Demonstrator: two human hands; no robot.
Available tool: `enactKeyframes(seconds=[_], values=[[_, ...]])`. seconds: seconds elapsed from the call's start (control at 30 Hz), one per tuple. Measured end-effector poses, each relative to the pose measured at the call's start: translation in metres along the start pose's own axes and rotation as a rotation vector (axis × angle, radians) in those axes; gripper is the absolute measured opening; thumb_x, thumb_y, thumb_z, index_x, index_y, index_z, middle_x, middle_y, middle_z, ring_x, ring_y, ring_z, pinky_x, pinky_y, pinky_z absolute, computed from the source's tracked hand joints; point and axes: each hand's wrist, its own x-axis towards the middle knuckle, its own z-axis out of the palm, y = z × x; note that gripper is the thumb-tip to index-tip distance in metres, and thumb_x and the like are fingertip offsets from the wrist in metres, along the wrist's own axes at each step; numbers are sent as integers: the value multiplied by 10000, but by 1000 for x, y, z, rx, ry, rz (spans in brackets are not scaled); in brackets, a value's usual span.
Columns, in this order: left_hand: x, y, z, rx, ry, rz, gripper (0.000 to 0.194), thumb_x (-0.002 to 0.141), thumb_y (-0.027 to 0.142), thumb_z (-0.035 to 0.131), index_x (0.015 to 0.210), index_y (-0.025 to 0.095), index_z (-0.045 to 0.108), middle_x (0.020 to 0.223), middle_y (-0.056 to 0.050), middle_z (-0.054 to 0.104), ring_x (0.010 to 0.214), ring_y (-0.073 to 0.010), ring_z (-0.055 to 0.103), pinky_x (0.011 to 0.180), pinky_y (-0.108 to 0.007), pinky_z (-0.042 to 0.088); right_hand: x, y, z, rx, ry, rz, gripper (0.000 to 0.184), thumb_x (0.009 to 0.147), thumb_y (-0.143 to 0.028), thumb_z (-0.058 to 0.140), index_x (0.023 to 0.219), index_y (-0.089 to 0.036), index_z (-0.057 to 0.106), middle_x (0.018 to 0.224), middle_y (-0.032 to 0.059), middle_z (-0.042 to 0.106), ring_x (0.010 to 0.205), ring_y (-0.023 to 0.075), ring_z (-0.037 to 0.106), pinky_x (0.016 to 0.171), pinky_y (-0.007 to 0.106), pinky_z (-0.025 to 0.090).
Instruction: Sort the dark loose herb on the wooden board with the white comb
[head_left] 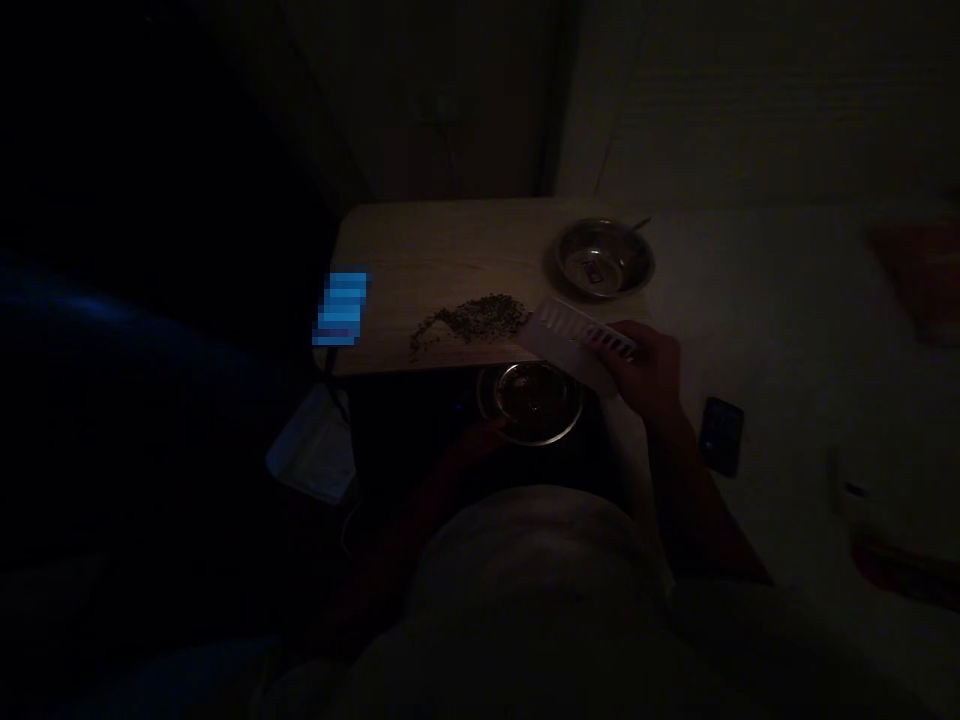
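Observation:
The room is very dark. My right hand (649,365) is closed on a pale flat card with a row of slots or stripes (566,340), held slanted over the front edge of the wooden table (442,230). At the card's left end lies a loose scatter of small dark green bits (484,318), perhaps leaves or seeds. Just below the table's edge, my left hand (487,435) holds the rim of a round metal bowl (536,440); dark contents in it are too dim to name. Its fingers are mostly hidden in shadow.
A second metal bowl (604,260) with a utensil handle sticking out stands at the table's back right. A blurred blue-lit patch (343,308) is at the left edge. A phone (722,436) lies on the pale surface to the right. A pale container (315,450) sits lower left.

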Motion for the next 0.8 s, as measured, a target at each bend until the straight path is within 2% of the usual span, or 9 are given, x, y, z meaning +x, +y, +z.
enactKeyframes(seconds=[0.13,0.23,0.37,0.5,0.6,0.8], values=[[-1,2,4,5,17,3,400,677,109,747,1070,167,694,1055,-75,757,1248,-347,557,1136,-532,315,1,0,-1,-23,149,33,178,744,-342,704,832,-189,724,719,16,701,632,172,620,579,282,490],[-1,2,4,3,-7,-4,395,684,111,734,1073,162,694,1070,-82,753,1266,-343,541,1141,-516,315,0,-2,2,-28,119,35,169,739,-335,706,826,-190,722,713,9,698,618,167,615,558,274,483],[3,-1,-1,-2,-43,-16,417,674,113,726,1088,151,686,1090,-96,746,1281,-345,526,1149,-522,300,-3,-7,11,-11,14,41,185,744,-363,703,824,-197,721,703,7,699,588,165,609,521,266,467],[6,-5,-7,5,-49,0,446,685,145,730,1126,145,669,1115,-93,739,1289,-329,520,1161,-519,278,-5,-11,21,-1,-63,41,185,753,-340,691,868,-199,723,734,13,713,604,163,620,550,264,481],[6,-5,-9,17,-27,1,476,687,135,737,1156,148,656,1107,-92,742,1280,-327,529,1163,-530,267,-4,-9,21,-37,-52,50,169,754,-325,688,858,-194,713,729,22,706,605,172,619,564,279,481],[3,-2,-6,-3,-66,-1,486,690,146,744,1169,156,665,1079,-89,750,1261,-329,546,1161,-493,293,-3,3,8,-111,63,58,181,747,-348,683,829,-187,699,729,20,698,629,185,620,577,293,479]])
